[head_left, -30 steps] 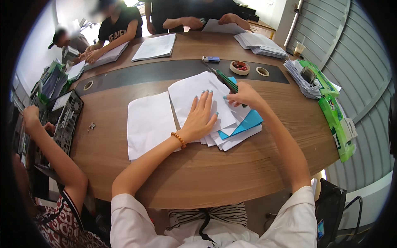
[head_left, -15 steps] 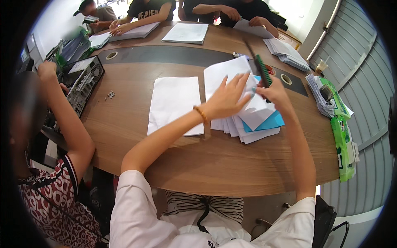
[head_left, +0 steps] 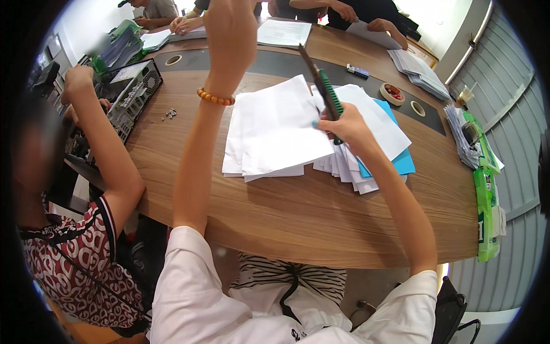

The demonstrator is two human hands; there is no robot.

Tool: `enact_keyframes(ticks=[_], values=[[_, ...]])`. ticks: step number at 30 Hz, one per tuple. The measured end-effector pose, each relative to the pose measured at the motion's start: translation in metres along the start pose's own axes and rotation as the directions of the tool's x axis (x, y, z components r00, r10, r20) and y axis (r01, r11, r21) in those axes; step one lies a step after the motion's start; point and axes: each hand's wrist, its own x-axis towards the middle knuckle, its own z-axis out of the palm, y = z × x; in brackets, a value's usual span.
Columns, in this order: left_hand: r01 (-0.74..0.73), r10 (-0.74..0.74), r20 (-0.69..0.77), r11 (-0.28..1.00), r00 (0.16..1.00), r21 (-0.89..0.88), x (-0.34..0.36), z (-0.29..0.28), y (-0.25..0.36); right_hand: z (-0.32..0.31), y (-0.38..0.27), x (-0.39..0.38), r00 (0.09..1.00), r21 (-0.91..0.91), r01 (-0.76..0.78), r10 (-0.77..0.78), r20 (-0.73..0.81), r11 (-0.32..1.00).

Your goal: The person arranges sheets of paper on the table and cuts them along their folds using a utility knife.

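My right hand [head_left: 349, 126] is closed round a utility knife [head_left: 326, 89] with a green and black handle, its dark blade pointing up and away. The thumb and fingers of that hand are at the right edge of a white sheet [head_left: 281, 132]; whether they pinch it is unclear. This sheet lies tilted over other white paper [head_left: 232, 152]. Under and beside my right hand rests a stack of white sheets [head_left: 375, 123] with a bright blue sheet [head_left: 405, 163] among them. My left hand [head_left: 232, 43], raised over the table, is blurred, its fingers cut off by the upper edge.
At left, a person's arm [head_left: 109, 137] reaches to an opened computer case [head_left: 134, 94], with small screws [head_left: 169, 114] nearby. Tape rolls [head_left: 392, 93] and a small blue box [head_left: 357, 71] lie beyond the stack. People handle papers across the table; green packages [head_left: 487, 212] line the right edge.
My left hand has gone from over the stack up and left. A white sheet has shifted left onto the other paper. My right hand, with the utility knife, has moved slightly left.
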Motion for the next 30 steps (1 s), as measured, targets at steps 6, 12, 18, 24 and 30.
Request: enact_keyframes(ticks=[6,12,18,24,30], values=[[-0.006,0.006,-0.024,1.0,1.0,0.008,0.006,-0.011,-0.011,0.026,0.001,0.007,0.995,-0.062,-0.084,0.087,0.045,0.995],[0.042,-0.039,-0.043,0.996,0.998,0.072,0.002,-0.009,-0.016,0.028,0.004,0.006,0.988,-0.111,-0.128,0.137,0.077,0.986],[0.114,-0.113,-0.011,0.991,0.994,0.075,-0.011,0.003,-0.019,-0.007,0.002,0.005,0.982,-0.153,-0.109,0.13,0.134,0.982],[0.309,-0.29,0.189,0.948,0.938,-0.08,-0.074,0.044,-0.041,-0.09,-0.014,-0.001,0.974,-0.6,-0.06,-0.085,-0.211,0.798],[0.558,-0.527,0.68,0.804,0.51,0.205,-0.135,0.072,-0.035,-0.136,0.025,-0.02,0.907,-0.749,-0.27,-0.101,-0.409,0.604]])
